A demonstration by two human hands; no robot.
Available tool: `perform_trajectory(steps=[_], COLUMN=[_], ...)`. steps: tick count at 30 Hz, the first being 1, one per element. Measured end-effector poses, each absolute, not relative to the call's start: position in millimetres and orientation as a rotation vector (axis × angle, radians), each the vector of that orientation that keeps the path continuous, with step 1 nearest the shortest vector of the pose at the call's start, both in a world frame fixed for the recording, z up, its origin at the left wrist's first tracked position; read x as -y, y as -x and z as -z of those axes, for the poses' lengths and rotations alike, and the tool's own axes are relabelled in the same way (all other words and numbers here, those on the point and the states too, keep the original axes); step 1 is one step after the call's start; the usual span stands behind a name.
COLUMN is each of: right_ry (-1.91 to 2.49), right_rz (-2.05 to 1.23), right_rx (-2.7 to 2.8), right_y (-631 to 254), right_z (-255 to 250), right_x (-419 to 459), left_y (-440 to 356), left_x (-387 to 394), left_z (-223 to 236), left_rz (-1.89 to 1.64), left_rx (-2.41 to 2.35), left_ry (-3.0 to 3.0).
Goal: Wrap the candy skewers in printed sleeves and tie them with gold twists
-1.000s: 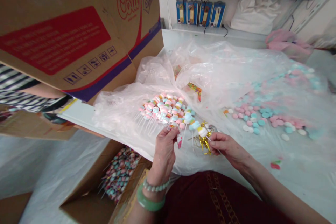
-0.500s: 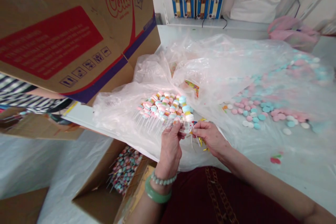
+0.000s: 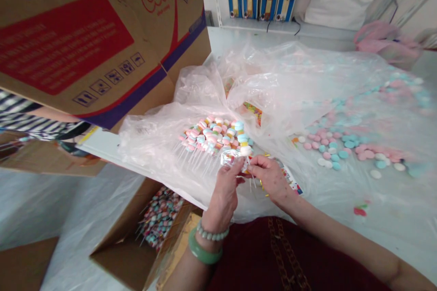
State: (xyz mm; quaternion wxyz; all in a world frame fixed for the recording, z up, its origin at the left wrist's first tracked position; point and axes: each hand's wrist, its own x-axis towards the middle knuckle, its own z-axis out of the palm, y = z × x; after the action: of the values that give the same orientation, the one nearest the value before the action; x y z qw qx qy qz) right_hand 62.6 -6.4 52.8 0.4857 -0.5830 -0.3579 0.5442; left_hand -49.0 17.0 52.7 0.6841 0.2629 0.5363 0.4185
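Observation:
My left hand (image 3: 226,186) pinches a small clear printed plastic wrapper (image 3: 229,156) between thumb and fingers. The fingertips of my right hand (image 3: 272,176) are closed on the same wrapper's right end, close to the left fingertips. Just beyond the hands lies a heap of marshmallow sticks (image 3: 210,134), pink, white, blue and orange on white sticks. A printed plastic strip (image 3: 292,181) sticks out past my right hand. Gold twist ties (image 3: 267,195) lie partly hidden under the right hand.
A large cardboard box (image 3: 102,32) stands at the left, with a person's striped clothing (image 3: 27,120) behind it. Loose marshmallows (image 3: 336,148) lie right on plastic sheeting (image 3: 273,82). Below the table edge, an open carton (image 3: 126,254) holds more marshmallow sticks.
My fingertips have come closer together on the wrapper, whose left end now puffs out more. The printed strip beside my right hand has come into view. The whole view has shifted slightly.

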Motion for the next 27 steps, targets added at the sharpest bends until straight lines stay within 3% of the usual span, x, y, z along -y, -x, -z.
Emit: perform_trajectory(steps=[7,15,20,27], right_ry=[1.366,1.446,1.437,1.493], right_rz=[-1.434,-1.390,-1.471,-1.254], right_rx=[0.952,1.004,1.005,1.129], right_y=[-63.5,-64.1,-78.9,-117.6], right_z=[-56.5,-54.2,-59.2,-59.1], right_x=[7.7,1.3,8.6,47.2], left_y=[45.1,50.3,62.0,82.4], left_x=[-19.7,-22.9,-35.8,-52.4], left_z=[-46.4,-40.7,-50.6,-77.2], left_rz=[-1.150,-1.047,-1.129,-1.112], left_rx=[-1.167,-1.087,-1.031,-1.050], left_ry=[-0.511,-0.554,-0.261,0.156])
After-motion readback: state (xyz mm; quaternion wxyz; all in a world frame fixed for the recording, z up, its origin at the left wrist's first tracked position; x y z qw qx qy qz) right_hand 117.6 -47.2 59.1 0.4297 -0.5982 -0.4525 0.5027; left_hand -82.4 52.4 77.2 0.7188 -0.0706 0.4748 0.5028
